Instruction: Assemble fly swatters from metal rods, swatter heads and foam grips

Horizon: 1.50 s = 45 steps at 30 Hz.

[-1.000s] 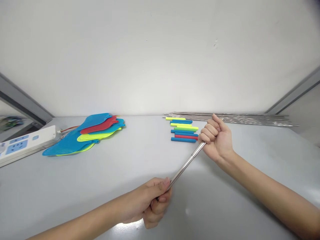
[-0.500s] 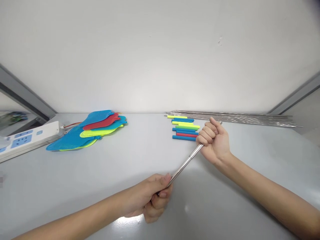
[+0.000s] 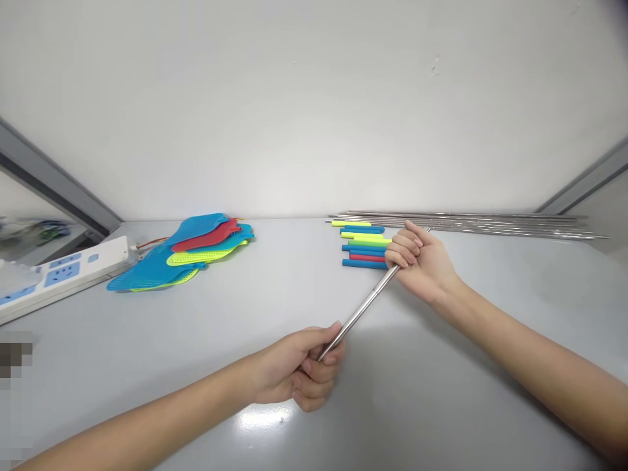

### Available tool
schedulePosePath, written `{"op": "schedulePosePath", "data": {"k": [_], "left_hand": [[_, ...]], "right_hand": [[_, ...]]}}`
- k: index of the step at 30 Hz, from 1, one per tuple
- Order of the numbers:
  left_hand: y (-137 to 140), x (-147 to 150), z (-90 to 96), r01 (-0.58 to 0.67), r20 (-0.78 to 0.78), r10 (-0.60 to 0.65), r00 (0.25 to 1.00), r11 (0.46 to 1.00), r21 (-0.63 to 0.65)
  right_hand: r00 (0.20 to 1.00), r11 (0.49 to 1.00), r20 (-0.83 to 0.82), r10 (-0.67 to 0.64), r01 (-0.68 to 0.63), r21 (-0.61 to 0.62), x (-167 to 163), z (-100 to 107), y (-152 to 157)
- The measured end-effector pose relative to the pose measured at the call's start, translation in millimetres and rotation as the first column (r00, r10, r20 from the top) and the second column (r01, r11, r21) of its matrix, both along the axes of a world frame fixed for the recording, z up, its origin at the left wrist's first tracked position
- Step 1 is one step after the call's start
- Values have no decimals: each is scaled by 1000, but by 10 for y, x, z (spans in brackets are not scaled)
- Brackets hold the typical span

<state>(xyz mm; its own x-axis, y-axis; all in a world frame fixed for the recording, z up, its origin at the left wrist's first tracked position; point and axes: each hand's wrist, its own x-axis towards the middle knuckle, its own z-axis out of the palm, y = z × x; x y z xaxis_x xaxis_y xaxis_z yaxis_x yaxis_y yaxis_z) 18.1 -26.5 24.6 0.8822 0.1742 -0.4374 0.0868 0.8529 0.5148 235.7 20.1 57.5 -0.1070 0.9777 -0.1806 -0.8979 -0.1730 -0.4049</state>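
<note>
A shiny metal rod [image 3: 366,303] slants up to the right between my two hands, above the grey table. My left hand [image 3: 301,366] is closed round its lower end, thumb on top; the tip shows in the palm. Higher up and to the right, my right hand [image 3: 419,261] wraps its fingers round the same rod, and a short tip sticks out above the fist. A step in thickness shows on the rod between the hands. Just behind the right hand lie several coloured tubes [image 3: 364,264] in blue, red, yellow and green, partly hidden by the fingers.
Long thin metal rods [image 3: 515,224] lie along the wall at the back right. Left of centre is an overlapping pile of blue, red and yellow fly swatter heads [image 3: 157,265]. A white power strip [image 3: 93,265] lies at the left edge of the grey table [image 3: 422,392].
Both hands remain closed on the metal rod. The left hand has risen slightly in the picture, and its grip has loosened so the rod's lower tip shows. The whole view has shifted a little.
</note>
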Motion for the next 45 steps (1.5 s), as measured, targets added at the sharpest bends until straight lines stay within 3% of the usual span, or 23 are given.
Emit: {"op": "schedulePosePath", "data": {"k": [6,13,16,19,21,22,23,25,26,27,28,29,31,37,41,45], "left_hand": [[5,34,26,-141,-7,141,990,990,7],[-24,50,16,-187,4,187,982,982,22],[-8,58,64,-186,-12,189,982,976,114],[101,46,131,-95,-93,131,987,943,320],[215,19,168,7,-171,95,981,858,514],[272,-1,182,54,-222,118,968,765,642],[322,-23,194,131,-293,159,943,632,764],[385,-70,210,252,-334,361,871,256,933],[393,-89,214,328,-327,450,831,77,941],[387,-103,215,398,-309,521,796,-65,915],[369,-110,210,460,-306,557,772,-157,874],[345,-110,201,508,-318,572,756,-209,835],[294,-97,168,561,-351,574,740,-239,792],[289,-73,36,545,-319,609,726,-228,806],[311,-82,-32,603,-347,618,706,-266,752],[297,-88,-61,680,-395,656,643,-250,690]], "right_hand": [[987,997,158,-28,17,69,181,122,122],[995,999,87,-54,54,5,381,140,181],[995,997,76,-71,73,-23,378,152,164],[990,992,74,-118,121,-33,373,168,149],[985,988,90,-151,152,-9,366,177,140],[981,987,105,-163,163,5,360,179,136],[978,985,122,-170,170,14,351,180,133],[973,985,156,-170,171,6,331,175,128],[972,986,170,-163,167,-10,320,168,126],[971,986,182,-155,164,-30,310,160,124],[970,986,193,-148,160,-51,300,151,121],[970,985,202,-139,155,-69,290,141,115],[966,985,221,-132,153,-84,271,125,97],[944,979,268,-193,203,-11,220,89,32],[941,960,242,-235,264,-95,176,0,39],[948,947,189,-255,285,-152,123,-118,48]]}}
